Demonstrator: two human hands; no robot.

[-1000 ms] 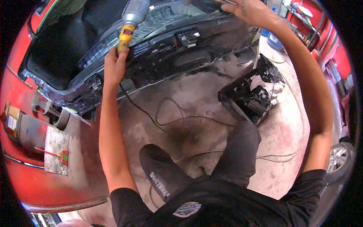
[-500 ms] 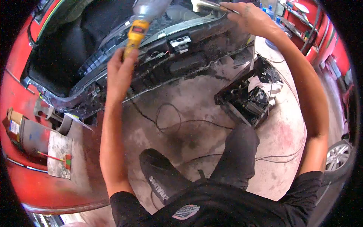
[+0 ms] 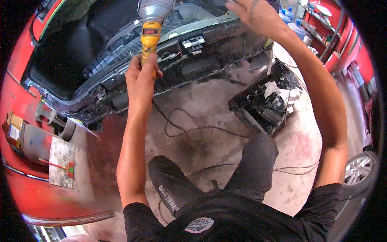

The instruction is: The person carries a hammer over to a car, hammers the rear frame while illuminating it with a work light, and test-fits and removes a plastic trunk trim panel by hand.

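Head view: left hand (image 3: pixel 144 72) grasps a corded, yellow-handled, grey-headed tool (image 3: pixel 150 34) at 11 o'clock; right hand (image 3: pixel 258 18) at 1 o'clock, grip not determinable; at 12 o'clock, long black vehicle panel (image 3: pixel 219 60) bare, silver metal bracket (image 3: pixel 193 43) exposed, work judged underway, remainder unclear.

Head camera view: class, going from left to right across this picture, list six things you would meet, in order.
Cardboard box → red-handled tool → yellow tool → silver metal fitting → right hand → silver-spoked wheel.
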